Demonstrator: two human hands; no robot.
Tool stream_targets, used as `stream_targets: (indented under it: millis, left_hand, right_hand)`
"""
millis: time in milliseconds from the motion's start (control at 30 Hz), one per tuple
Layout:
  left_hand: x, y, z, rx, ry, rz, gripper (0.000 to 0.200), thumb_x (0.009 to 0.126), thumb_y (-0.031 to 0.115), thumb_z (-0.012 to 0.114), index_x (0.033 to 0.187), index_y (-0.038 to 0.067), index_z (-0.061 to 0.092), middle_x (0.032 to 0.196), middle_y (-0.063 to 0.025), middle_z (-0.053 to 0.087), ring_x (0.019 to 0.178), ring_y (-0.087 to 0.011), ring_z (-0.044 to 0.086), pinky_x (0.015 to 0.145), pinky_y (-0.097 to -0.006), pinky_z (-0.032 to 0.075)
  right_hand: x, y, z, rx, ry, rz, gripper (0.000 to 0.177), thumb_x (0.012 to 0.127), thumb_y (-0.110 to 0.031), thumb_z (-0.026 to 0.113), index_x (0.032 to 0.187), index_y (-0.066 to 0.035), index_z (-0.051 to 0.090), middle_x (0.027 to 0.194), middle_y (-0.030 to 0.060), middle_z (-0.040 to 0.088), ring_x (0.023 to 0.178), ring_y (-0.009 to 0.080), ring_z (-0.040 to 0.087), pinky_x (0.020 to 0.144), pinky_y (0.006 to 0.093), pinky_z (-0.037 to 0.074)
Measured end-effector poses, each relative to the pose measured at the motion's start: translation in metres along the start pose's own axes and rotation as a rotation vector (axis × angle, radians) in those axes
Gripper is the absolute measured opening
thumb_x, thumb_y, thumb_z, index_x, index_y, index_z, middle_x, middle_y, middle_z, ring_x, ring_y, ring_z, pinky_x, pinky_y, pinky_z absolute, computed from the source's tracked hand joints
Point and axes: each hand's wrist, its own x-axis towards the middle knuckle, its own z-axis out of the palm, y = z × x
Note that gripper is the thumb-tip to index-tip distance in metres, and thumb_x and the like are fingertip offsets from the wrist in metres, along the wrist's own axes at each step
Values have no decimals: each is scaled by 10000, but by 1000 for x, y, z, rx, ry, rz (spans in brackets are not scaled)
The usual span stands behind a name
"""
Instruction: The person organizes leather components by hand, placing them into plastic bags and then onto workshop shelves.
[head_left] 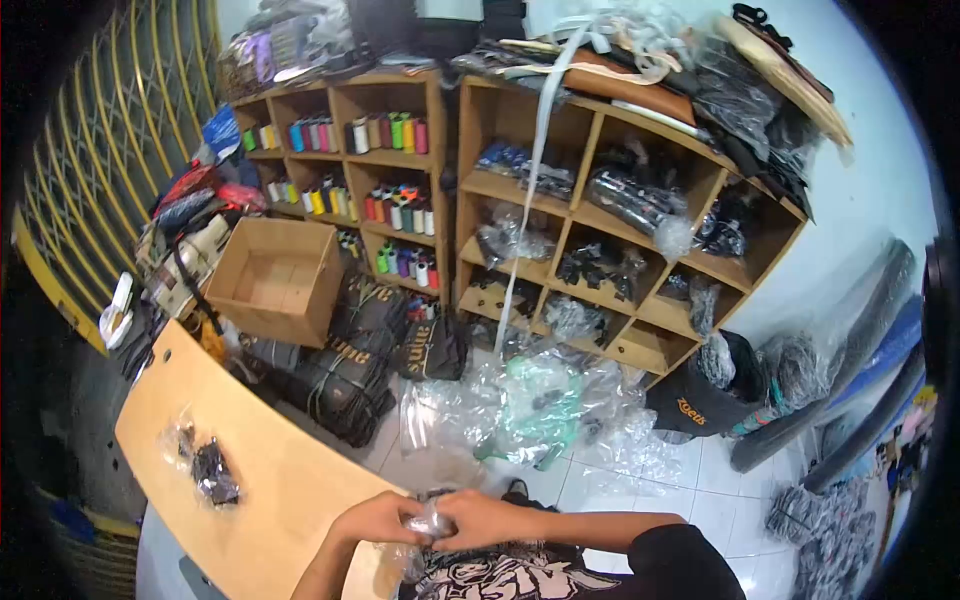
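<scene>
My left hand (376, 519) and my right hand (488, 518) meet at the table's right end, in front of my dark printed shirt. Between them is a small see-through plastic bag (430, 523), gripped by the fingers of both. Its contents are too small and too covered to make out. On the light wood table (285, 490) to the left lies a plastic packet with dark pieces (214, 474). A smaller see-through packet (180, 442) sits beside it.
Ahead, a wooden shelf (385, 165) holds coloured thread spools, and another shelf (590, 215) holds bagged parts. An open cardboard box (270, 275) rests near stacked black bags (350, 365). Plastic bags (540, 405) cover part of the tiled floor. Wrapped rolls (850, 370) lean at the right.
</scene>
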Motion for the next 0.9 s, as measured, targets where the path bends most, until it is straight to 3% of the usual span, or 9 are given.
stream_targets:
  millis: [100, 200, 233, 300, 367, 467, 700, 800, 900]
  left_hand:
    - [21, 19, -6, 109, -182, -9, 264, 738, 236, 754, 911, 43, 701, 739, -115, 679, 658, -152, 629, 646, -280, 489]
    - [16, 77, -8, 313, 297, -134, 285, 742, 228, 755, 949, 42, 692, 858, -140, 688, 832, -279, 670, 722, -334, 515]
    - [29, 86, -6, 313, 288, -126, 285, 742, 228, 755, 949, 42, 692, 858, -140, 688, 832, -279, 670, 722, -334, 515]
    - [54, 105, 2, 378, 459, 599, 348, 726, 128, 755, 1049, 36, 662, 1034, -155, 663, 951, -293, 648, 787, -340, 508]
    - [70, 99, 17, 123, 300, 581, 442, 712, 62, 748, 1135, 36, 623, 1153, -171, 616, 1037, -313, 615, 843, -349, 493]
    - [90, 106, 41, 136, 558, 519, 374, 681, 57, 757, 1034, 29, 635, 1028, -143, 653, 903, -275, 652, 777, -333, 519]
    - [133, 119, 70, 263, 712, 564, 290, 653, 80, 739, 888, 16, 581, 821, -133, 643, 698, -270, 641, 623, -337, 510]
    - [143, 113, 71, 142, 632, 509, 357, 660, 96, 757, 945, 12, 560, 871, -113, 623, 774, -234, 627, 681, -324, 492]
    - [151, 114, 73, -374, 432, 478, 404, 679, 36, 739, 1025, -8, 535, 964, -85, 577, 889, -158, 576, 781, -282, 465]
  right_hand:
    - [-16, 20, 5, -346, 105, -128, 297, 652, -228, 710, 819, -5, 606, 786, 155, 611, 745, 347, 622, 681, 417, 500]
    - [-30, 18, -29, -201, 175, -134, 248, 649, -191, 697, 769, -1, 592, 781, 166, 597, 717, 363, 604, 657, 427, 491]
    - [-37, 17, -38, -133, 223, -206, 236, 645, -180, 696, 755, -1, 589, 779, 168, 592, 707, 357, 600, 643, 422, 486]
    - [-49, 0, -70, -92, 211, -143, 236, 640, -166, 700, 756, 3, 585, 761, 157, 582, 695, 333, 595, 631, 405, 478]
    - [-60, -5, -95, -54, 205, -85, 237, 634, -153, 705, 757, 7, 581, 744, 146, 572, 682, 310, 590, 619, 387, 471]
    - [-78, -7, -117, 102, 214, 45, 270, 643, -100, 722, 856, 15, 603, 765, 108, 543, 677, 217, 561, 624, 336, 456]
    - [-117, 10, -147, 51, 269, -99, 378, 709, -123, 719, 1049, 6, 614, 1053, 144, 602, 877, 234, 606, 769, 316, 473]
    - [-124, 2, -147, 42, 424, -6, 343, 736, -120, 702, 1049, 0, 628, 943, 156, 637, 808, 260, 627, 736, 333, 490]
    - [-123, -9, -142, -18, 637, 64, 295, 745, -96, 683, 1020, -7, 628, 827, 147, 646, 700, 289, 635, 667, 350, 504]
